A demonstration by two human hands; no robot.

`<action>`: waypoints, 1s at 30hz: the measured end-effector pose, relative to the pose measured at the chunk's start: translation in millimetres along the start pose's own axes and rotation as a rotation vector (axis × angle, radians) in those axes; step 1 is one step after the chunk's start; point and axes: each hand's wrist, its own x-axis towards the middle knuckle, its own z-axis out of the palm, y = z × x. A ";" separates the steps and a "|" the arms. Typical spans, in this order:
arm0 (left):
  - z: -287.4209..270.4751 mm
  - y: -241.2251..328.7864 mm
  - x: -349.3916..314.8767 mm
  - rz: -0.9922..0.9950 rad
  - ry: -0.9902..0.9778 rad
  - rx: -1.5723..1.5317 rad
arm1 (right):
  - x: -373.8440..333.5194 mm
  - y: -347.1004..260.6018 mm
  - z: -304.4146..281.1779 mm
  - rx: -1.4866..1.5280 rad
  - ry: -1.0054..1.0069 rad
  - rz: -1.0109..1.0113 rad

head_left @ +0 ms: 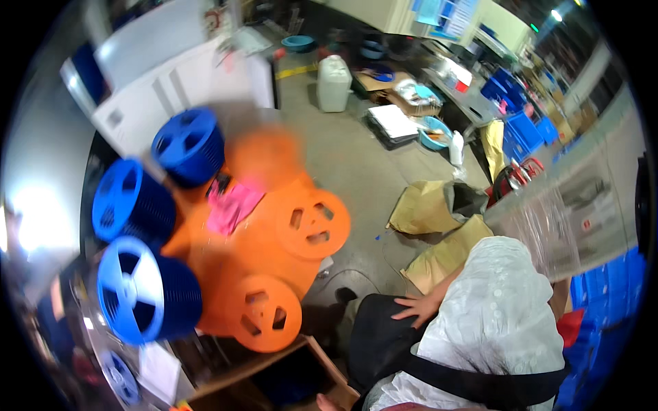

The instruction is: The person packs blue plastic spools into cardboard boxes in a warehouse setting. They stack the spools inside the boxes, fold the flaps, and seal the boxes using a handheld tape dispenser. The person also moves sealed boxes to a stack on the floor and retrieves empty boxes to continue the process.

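Observation:
My right hand (419,308), at the end of a bulky white sleeve (497,294), lies with fingers spread on a black padded seat (375,339). It holds nothing. Of my left hand (327,403) just a fingertip or two shows at the lower edge, beside an open cardboard box (327,363); the rest is hidden. Beyond the box are orange slotted reels (286,327), with another orange reel (336,240) further back. Blue stacks of slotted reels (175,291) stand to their left. A crumpled pink cloth (223,218) lies among the reels.
Brown paper sacks (439,264) lie on the floor ahead of the seat. A white jerrycan (334,85) stands further back. Blue crates (606,294) and plastic-wrapped cartons (582,219) are at the right. A light blue basin (434,133) sits by a cluttered bench (462,99).

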 end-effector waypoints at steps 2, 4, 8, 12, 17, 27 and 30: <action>60.5 41.0 -1.7 -0.008 -0.138 0.179 | -48.1 30.8 57.8 0.217 0.052 0.154; 129.0 84.5 1.9 0.002 -0.252 0.304 | -70.9 52.9 78.6 0.387 0.124 0.244; 266.4 154.1 4.1 0.055 -0.436 0.576 | -73.9 100.5 82.0 0.639 0.349 0.313; 408.8 185.7 -5.2 0.061 -0.630 0.804 | -76.3 185.8 61.5 0.782 0.491 0.438; 543.7 243.4 -8.7 0.125 -0.736 1.012 | -123.8 211.7 -55.8 0.803 1.178 0.446; 873.6 346.3 63.3 0.253 -0.823 1.209 | -121.1 379.3 -228.6 1.061 1.185 0.937; 976.5 367.1 93.9 0.304 -0.860 1.274 | -108.1 456.2 -258.1 1.224 1.326 1.136</action>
